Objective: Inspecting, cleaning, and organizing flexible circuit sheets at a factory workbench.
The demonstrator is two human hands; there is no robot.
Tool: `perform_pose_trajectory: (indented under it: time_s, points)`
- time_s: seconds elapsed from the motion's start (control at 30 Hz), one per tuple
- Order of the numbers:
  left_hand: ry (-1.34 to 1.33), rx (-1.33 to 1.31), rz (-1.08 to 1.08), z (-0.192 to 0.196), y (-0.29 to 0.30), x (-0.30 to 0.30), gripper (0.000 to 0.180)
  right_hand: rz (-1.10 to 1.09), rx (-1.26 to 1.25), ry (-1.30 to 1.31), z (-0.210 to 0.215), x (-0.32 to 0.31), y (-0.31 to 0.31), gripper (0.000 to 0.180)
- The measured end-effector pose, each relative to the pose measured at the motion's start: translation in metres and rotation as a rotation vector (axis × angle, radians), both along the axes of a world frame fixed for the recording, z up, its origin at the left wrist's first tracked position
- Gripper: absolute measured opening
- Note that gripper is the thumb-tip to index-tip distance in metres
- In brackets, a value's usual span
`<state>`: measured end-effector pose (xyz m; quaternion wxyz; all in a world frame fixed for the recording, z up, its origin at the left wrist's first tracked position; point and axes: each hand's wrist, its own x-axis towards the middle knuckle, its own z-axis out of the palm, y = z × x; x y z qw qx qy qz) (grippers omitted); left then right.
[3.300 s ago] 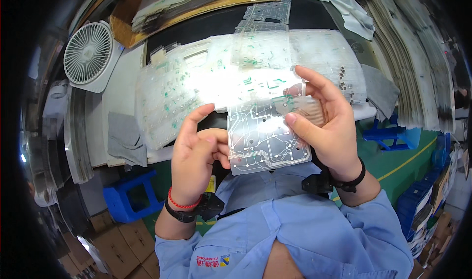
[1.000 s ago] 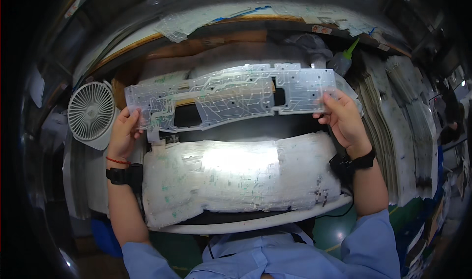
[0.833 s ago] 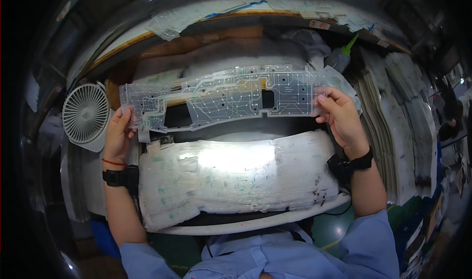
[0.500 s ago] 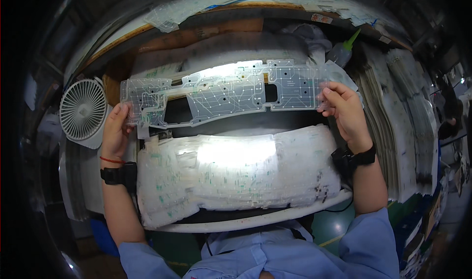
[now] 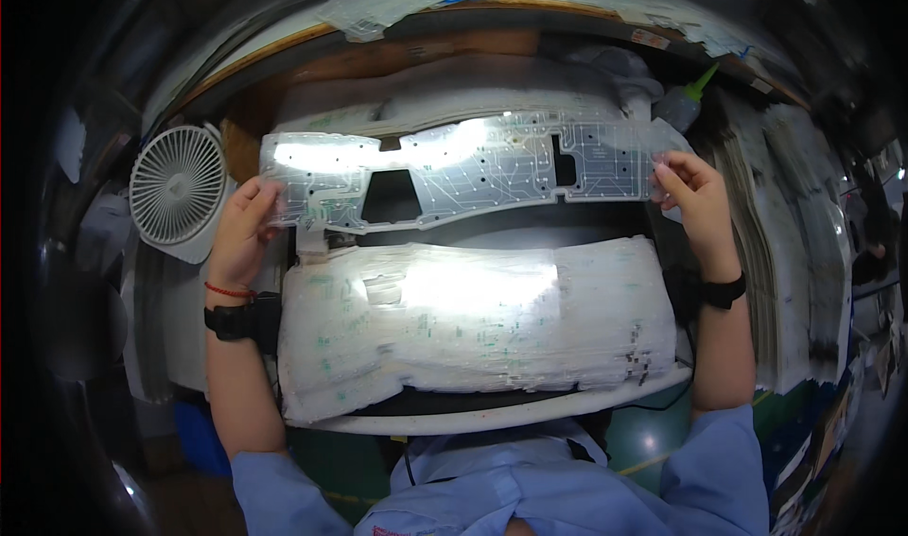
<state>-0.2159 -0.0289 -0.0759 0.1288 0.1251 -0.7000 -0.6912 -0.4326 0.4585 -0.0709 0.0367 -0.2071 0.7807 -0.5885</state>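
Note:
A thin, clear circuit sheet (image 5: 492, 172), printed with silvery traces and cut with two dark openings, is stretched between my hands. My left hand (image 5: 244, 222) pinches its left end, and my right hand (image 5: 695, 200) grips the right end between thumb and fingers. Bright light glares off its upper left part. Below it, nearer to me, lies a thick stack of similar clear sheets (image 5: 473, 347) with green print. Behind the held sheet rests another pile of translucent sheets (image 5: 454, 80), partly covered by it.
A white round fan (image 5: 178, 184) stands at the left. At the back right is a squeeze bottle (image 5: 679, 107) with a green nozzle. Tall stacks of sheets (image 5: 780, 252) line the right side. A wooden-edged shelf (image 5: 312, 52) runs across the back.
The held sheet has tilted, so the glare now spreads over its left part. In the picture, the hands, sheet and surroundings sit further right. Both hands keep their hold.

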Motion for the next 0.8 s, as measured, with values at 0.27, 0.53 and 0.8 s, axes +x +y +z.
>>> perform_pose_trajectory:
  time_s: [0.27, 0.53, 0.8]
  points:
    - [-0.041, -0.05, 0.019, -0.0024, -0.0016, -0.001, 0.016, 0.058, -0.21, -0.308, 0.0028, 0.0049, 0.0001, 0.021]
    - [-0.051, -0.085, 0.014, -0.0074, -0.0087, -0.0007, 0.015, 0.094, -0.236, -0.308, -0.0006, 0.0029, 0.0007, 0.021]
    - [-0.036, -0.102, -0.014, -0.0055, -0.0067, 0.0006, 0.018, 0.086, -0.197, -0.285, -0.0037, 0.0018, 0.002, 0.025]
